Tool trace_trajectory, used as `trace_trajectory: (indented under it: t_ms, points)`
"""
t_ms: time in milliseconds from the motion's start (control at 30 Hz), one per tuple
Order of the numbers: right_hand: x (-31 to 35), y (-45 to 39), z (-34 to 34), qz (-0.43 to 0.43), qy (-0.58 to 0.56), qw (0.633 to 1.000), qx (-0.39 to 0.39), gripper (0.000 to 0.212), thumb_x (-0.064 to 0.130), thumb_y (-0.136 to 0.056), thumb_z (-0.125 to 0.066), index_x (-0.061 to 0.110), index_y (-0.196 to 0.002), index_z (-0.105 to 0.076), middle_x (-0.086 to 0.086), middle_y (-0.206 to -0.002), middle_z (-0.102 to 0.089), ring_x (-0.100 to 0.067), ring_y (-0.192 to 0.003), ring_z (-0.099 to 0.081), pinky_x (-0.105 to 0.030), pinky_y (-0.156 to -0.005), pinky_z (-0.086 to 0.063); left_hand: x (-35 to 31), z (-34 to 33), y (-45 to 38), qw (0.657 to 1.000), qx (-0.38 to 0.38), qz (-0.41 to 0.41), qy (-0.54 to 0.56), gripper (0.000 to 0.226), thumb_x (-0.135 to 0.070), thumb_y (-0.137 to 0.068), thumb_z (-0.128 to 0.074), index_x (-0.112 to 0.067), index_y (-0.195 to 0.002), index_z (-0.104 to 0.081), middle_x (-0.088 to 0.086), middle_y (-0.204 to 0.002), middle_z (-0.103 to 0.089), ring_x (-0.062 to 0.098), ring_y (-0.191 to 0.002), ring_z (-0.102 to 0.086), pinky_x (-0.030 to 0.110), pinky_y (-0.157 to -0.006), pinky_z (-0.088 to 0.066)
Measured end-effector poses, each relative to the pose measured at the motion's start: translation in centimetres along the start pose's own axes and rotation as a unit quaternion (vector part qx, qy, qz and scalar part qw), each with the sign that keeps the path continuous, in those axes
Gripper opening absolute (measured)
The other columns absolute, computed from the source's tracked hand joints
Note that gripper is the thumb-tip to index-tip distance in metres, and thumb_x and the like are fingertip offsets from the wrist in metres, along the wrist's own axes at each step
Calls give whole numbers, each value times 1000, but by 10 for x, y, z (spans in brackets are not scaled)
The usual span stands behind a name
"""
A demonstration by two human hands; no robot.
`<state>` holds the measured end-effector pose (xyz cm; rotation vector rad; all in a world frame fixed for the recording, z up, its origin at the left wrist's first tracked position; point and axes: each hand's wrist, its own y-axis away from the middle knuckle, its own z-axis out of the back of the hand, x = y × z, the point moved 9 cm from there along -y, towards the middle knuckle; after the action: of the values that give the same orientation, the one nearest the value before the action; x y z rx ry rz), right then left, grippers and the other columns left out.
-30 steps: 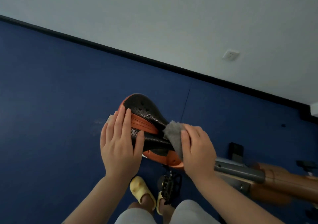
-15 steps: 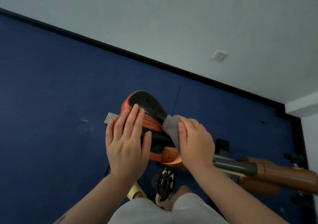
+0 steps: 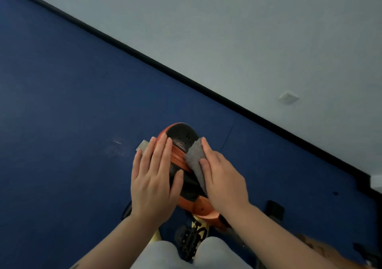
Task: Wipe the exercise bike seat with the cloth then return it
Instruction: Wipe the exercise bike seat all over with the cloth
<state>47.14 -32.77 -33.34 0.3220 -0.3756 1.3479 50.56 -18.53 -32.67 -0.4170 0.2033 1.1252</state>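
Left hand [image 3: 154,183] flat, open, steadying seat [image 3: 182,136]; right hand [image 3: 222,177] presses grey cloth [image 3: 196,161] against it. Mid-wipe; next stroke likely needs even pressure rearward.

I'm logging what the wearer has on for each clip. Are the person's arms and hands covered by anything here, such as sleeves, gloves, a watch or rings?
No. The left hand and right hand are bare, without gloves, and both forearms are uncovered to the bottom of the frame, with no sleeves showing. No watch, bracelet or ring is visible.
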Motion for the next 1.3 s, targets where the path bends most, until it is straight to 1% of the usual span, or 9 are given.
trace_trajectory:
  t_ms: [267,367,500,567,667,767,933,1167,1300]
  points:
    - [-7,15,-9,38,6,996,83,65,59,-92,-10,38,-148,15,5,-157,-22,-14,-123,-48,-30,-85,-50,4,5,2,997,-1,62,54,61,-37,-91,-37,-14,-146,-26,3,-153,-29,17,-143,-19,39,-118,-12]
    - [-15,-1,-15,-2,-23,994,105,63,59,-92,-9,36,-150,5,6,-149,-37,-12,-113,-55,-30,-77,-48,8,6,4,991,-13,94,91,59,-38,-91,-38,-17,-145,-27,1,-152,-31,15,-142,-21,39,-116,-18]
    - [-18,-36,-29,-77,-132,979,138,59,56,-96,-12,34,-151,-13,3,-147,-43,-18,-126,-48,-30,-94,-37,9,5,5,990,-7,103,93,60,-40,-91,-38,-18,-145,-28,-1,-149,-35,14,-140,-23,34,-114,-19]
    - [-23,-34,-28,-95,-168,971,137,57,55,-97,-14,35,-150,-18,5,-146,-45,-15,-129,-45,-26,-93,-33,9,3,5,990,0,108,88,60,-41,-91,-37,-19,-145,-28,-1,-149,-35,14,-139,-24,35,-114,-19]
    - [-28,-10,-19,-83,-124,982,116,57,56,-95,-13,38,-148,-23,11,-142,-49,-9,-123,-49,-22,-87,-36,11,2,7,990,2,112,87,59,-42,-91,-36,-19,-145,-28,-2,-149,-35,14,-139,-24,35,-114,-19]
    - [-27,-7,-17,-98,-117,983,101,56,56,-95,-13,40,-147,-26,15,-143,-46,-7,-124,-48,-22,-86,-35,11,1,7,990,-2,114,85,60,-43,-91,-36,-19,-145,-28,-2,-149,-35,15,-139,-25,37,-114,-22]
    - [-11,-66,-38,-164,-224,953,122,56,54,-97,-11,36,-149,-22,9,-153,-35,-16,-136,-36,-35,-103,-29,11,1,6,990,-11,110,84,59,-42,-91,-36,-17,-145,-30,-1,-148,-37,18,-138,-28,39,-113,-25]
    - [-6,-45,-26,-31,-184,976,112,56,60,-94,-19,46,-147,-6,16,-156,-22,-4,-137,-31,-21,-92,-30,13,1,7,990,-8,111,83,59,-42,-92,-36,-18,-145,-29,-1,-149,-36,17,-139,-26,37,-114,-22]
    - [4,-67,-31,-34,-188,974,118,56,54,-97,-22,40,-149,-10,6,-156,-22,-13,-138,-31,-28,-98,-32,13,2,6,989,-16,112,95,59,-41,-91,-38,-17,-145,-29,-1,-149,-36,14,-139,-25,34,-114,-19]
